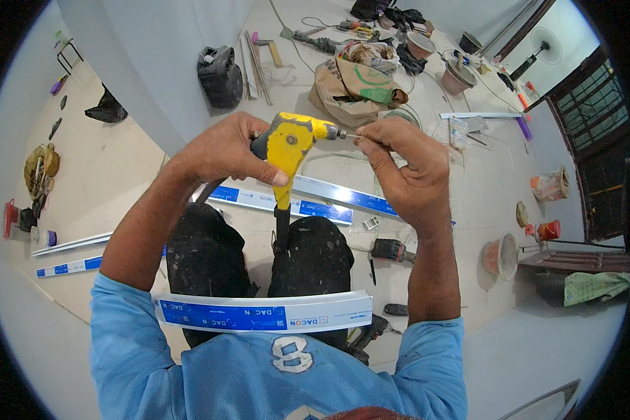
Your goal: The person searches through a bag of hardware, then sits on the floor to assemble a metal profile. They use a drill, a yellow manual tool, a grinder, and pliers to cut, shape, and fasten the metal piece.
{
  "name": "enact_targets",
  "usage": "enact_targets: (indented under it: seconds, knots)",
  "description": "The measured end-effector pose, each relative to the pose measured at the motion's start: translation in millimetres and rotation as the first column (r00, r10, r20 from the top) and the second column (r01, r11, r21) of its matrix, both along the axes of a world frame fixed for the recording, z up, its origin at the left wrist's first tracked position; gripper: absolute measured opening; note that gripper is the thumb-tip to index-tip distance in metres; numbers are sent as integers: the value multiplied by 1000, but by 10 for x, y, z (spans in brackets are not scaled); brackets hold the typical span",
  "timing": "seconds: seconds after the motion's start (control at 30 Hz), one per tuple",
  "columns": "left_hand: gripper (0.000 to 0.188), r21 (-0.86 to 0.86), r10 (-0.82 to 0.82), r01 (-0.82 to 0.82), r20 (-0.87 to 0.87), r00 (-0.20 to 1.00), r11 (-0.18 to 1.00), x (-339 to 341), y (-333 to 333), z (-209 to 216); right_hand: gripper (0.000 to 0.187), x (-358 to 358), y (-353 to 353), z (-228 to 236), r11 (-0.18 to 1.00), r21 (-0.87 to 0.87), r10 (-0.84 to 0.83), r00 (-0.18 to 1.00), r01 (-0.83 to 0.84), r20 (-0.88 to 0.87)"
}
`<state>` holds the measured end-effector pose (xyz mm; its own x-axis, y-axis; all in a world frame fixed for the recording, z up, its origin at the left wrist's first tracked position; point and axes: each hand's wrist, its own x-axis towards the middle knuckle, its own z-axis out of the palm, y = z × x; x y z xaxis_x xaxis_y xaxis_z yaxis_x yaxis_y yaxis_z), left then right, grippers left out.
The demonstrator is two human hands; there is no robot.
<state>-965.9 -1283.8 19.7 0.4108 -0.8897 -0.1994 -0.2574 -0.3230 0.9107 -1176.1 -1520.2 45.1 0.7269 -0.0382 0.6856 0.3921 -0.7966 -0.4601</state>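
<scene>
My left hand (231, 148) grips a yellow hand riveter (291, 140), the thumb across its body and one black-ended handle hanging down between my knees. The tool's nose points right. At its tip a thin metal rivet (352, 136) is pinched between the thumb and fingers of my right hand (416, 164); how far it sits in the nose I cannot tell. Across my lap lies a white metal strip (336, 313) with blue printed film. Similar blue-and-white strips (329, 211) rest on the floor beyond my knees.
A cordless power tool (392, 250) lies right of my knees, by a black marker-like stick (372, 271). Ahead stand a brown paper sack (339, 91), a black container (220, 77) and buckets (458, 75). A wall corner (161, 63) juts in at left; more buckets (500, 257) stand at right.
</scene>
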Motion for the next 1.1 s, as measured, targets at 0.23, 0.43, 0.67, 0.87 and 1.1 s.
enact_targets:
  seconds: [0.23,0.43,0.67,0.87,1.1]
  knots:
    - [71,34,-48,49,-43,998,998,-29,55,24,13,-25,187,-99,828,560,139,958,26,-251]
    - [69,-48,-24,25,33,999,999,-39,67,188,21,-24,185,112,728,686,238,940,-6,-244]
    - [58,-141,-41,51,78,996,989,-212,16,343,25,-129,257,457,849,528,138,965,0,-223]
    - [61,-77,-47,60,162,986,995,-206,-20,398,19,-104,241,415,881,471,65,975,43,-211]
    - [67,-155,-54,65,74,996,986,-318,-142,344,8,-160,148,449,895,438,-14,986,87,-169]
